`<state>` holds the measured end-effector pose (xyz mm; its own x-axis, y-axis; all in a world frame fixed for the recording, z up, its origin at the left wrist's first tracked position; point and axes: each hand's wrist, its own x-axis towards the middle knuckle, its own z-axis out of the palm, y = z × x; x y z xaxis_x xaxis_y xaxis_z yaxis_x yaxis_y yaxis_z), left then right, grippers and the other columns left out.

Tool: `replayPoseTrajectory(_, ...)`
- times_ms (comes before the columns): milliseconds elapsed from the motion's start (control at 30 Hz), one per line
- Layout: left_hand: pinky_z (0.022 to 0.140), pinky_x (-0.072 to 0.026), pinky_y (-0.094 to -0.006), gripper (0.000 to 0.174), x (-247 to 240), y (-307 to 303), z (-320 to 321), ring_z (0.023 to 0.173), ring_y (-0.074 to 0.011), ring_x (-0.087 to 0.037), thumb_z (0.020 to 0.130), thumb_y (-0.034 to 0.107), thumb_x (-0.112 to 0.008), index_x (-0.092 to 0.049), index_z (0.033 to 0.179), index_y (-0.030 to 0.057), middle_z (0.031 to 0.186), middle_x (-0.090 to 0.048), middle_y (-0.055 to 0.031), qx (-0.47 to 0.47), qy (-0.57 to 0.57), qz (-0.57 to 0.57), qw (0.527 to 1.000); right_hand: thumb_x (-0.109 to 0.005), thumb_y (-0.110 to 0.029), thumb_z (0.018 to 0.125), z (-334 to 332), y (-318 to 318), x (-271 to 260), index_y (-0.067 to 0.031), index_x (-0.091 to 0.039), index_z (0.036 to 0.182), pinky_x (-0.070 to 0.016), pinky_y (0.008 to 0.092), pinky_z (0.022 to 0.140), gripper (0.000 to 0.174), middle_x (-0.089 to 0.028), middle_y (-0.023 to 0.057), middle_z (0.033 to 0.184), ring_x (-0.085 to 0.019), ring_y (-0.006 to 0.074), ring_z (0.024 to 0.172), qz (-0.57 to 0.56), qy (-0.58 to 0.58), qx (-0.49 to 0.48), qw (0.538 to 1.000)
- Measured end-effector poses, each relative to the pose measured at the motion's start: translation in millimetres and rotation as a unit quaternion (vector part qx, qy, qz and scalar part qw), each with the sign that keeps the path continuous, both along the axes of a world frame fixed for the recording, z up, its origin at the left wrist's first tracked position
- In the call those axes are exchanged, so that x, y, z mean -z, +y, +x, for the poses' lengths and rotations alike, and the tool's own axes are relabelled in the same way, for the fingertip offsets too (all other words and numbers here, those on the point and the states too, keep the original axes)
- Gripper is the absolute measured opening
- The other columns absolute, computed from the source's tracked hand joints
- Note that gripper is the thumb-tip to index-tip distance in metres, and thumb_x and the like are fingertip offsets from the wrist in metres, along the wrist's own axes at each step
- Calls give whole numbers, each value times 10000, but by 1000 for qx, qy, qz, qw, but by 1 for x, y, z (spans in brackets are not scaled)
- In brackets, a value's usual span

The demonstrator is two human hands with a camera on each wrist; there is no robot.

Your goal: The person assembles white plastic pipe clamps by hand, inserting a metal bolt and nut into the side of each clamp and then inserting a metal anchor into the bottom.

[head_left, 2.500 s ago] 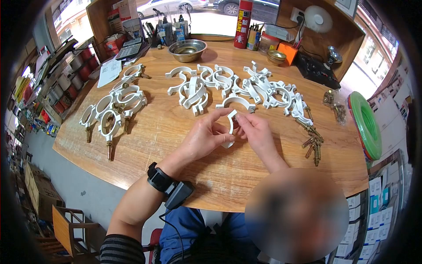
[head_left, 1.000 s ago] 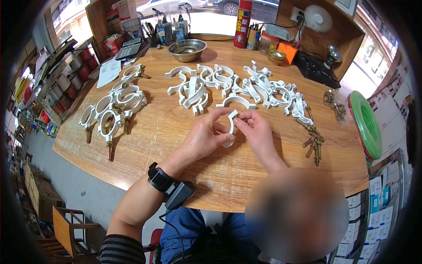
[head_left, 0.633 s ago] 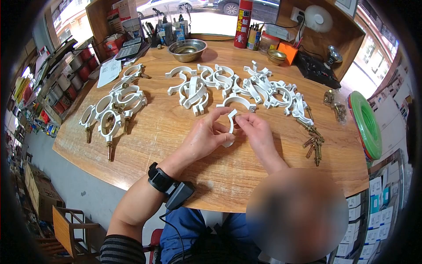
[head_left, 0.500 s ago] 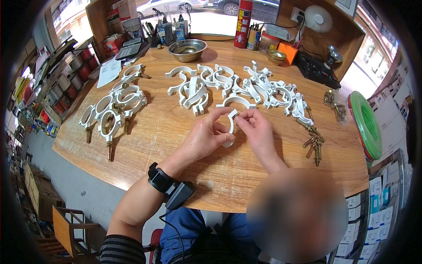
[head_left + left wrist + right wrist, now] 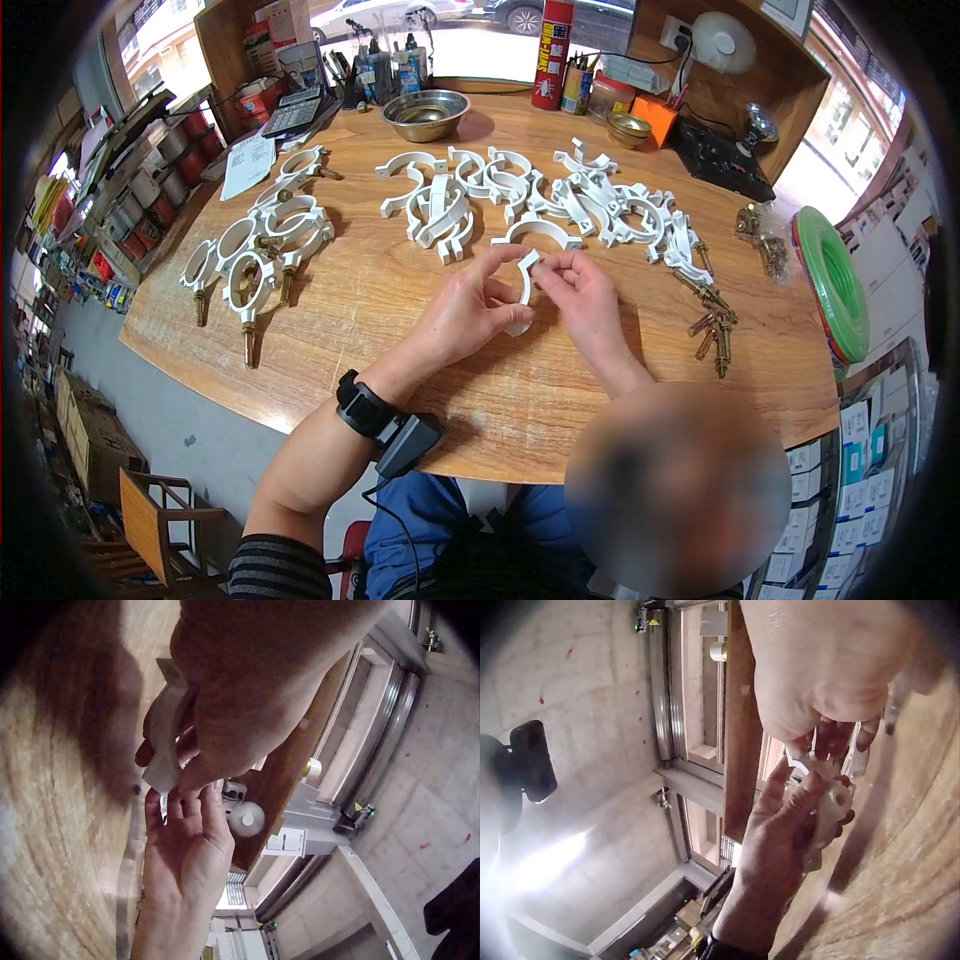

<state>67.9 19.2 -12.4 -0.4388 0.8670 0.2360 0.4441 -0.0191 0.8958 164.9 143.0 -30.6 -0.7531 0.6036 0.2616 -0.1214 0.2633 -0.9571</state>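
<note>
My left hand (image 5: 455,315) holds a white half-ring pipe clamp (image 5: 526,290) upright between thumb and fingers, above the table. The fingers of my right hand (image 5: 587,302) are bent at the clamp's upper end, thumb against forefinger, around a small part that they mostly hide; I cannot tell what it is. From the right wrist view, a round hole shows in the clamp (image 5: 841,798). Just beyond the hands lies another half clamp (image 5: 540,232). Several brass-coloured bolts (image 5: 715,325) lie to the right.
Loose white clamps (image 5: 600,200) are heaped across the table's middle and right. At left lie closed clamp rings (image 5: 237,236) with bolts attached. A metal bowl (image 5: 426,115), a red spray can (image 5: 553,60) and a green hose coil (image 5: 832,285) stand around the edges.
My right thumb and fingers shift back and forth at the clamp's upper end, stretching and bending. The left hand and its clamp stay in place.
</note>
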Motion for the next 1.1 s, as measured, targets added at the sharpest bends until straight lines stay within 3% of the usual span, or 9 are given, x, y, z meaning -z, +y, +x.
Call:
replayPoseTrajectory(167, 597, -461, -264, 552, 1, 0, -1, 665, -149, -601, 688, 60, -668, -404, 1172, 68, 730, -622, -102, 4, -17, 0, 1000, -522, -220, 848, 4, -3, -13, 5, -571, 869, -390, 226, 579, 231, -569, 9, 714, -491, 58, 673, -150, -18, -16, 988)
replayPoseTrajectory(233, 597, -461, -265, 554, 1, 0, -1, 668, -149, -601, 688, 57, -667, -402, 1174, 69, 732, -622, -102, 6, -21, 0, 1000, -522, -216, 847, 0, 1, -1, 5, -572, 873, -389, 225, 578, 227, -572, 9, 721, -489, 55, 673, -131, -12, -28, 991)
replayPoseTrajectory(300, 612, -449, -216, 549, -2, -1, 0, 695, -74, -557, 734, 28, -634, -362, 1209, 67, 729, -606, -46, 6, 8, -23, 1000, -523, -211, 846, -1, 3, 3, 4, -573, 877, -388, 223, 576, 223, -574, 8, 727, -488, 51, 673, -111, -6, -41, 993)
replayPoseTrajectory(433, 612, -451, -217, 548, 0, 0, -1, 696, -75, -559, 738, 26, -629, -353, 1210, 69, 732, -604, -45, 14, 21, -26, 999, -520, -192, 845, 1, 3, 1, 15, -570, 895, -388, 225, 571, 219, -584, 18, 746, -487, 53, 651, -34, -9, -13, 999)
replayPoseTrajectory(500, 604, -462, -264, 549, 5, 1, -2, 669, -147, -597, 691, 54, -663, -397, 1171, 70, 735, -622, -102, 2, -46, 19, 999, -521, -181, 844, 2, 1, -4, 18, -569, 899, -390, 226, 571, 212, -586, 22, 748, -488, 56, 643, -30, -12, 5, 999)
replayPoseTrajectory(567, 606, -462, -265, 545, 3, 0, -1, 669, -147, -597, 690, 50, -661, -399, 1168, 69, 735, -622, -103, -1, -48, 17, 999, -528, -163, 839, 3, -3, -12, 19, -568, 894, -396, 224, 575, 194, -580, 21, 740, -491, 59, 635, -126, 9, -8, 992)
replayPoseTrajectory(667, 607, -461, -267, 536, 3, 0, -1, 671, -147, -597, 689, 47, -659, -405, 1160, 66, 735, -622, -105, -6, -40, 11, 999, -531, -152, 836, 1, -1, -5, 19, -566, 898, -404, 221, 596, 185, -582, 21, 752, -500, 63, 656, -137, -15, -63, 989)
replayPoseTrajectory(900, 611, -460, -275, 531, 1, -1, -1, 679, -162, -603, 688, 67, -663, -414, 1157, 69, 737, -623, -111, -12, -1, 1, 1000, -526, -163, 841, 1, -1, -3, 27, -579, 865, -412, 222, 632, 199, -589, 33, 768, -514, 83, 693, -45, -17, -24, 999)
replayPoseTrajectory(1100, 617, -461, -276, 533, 7, 2, -3, 686, -167, -607, 686, 68, -667, -419, 1158, 60, 736, -623, -116, -20, -14, 5, 1000, -525, -155, 839, 2, 0, -6, 30, -567, 896, -414, 223, 635, 198, -584, 34, 761, -519, 84, 712, -153, -11, -43, 987)
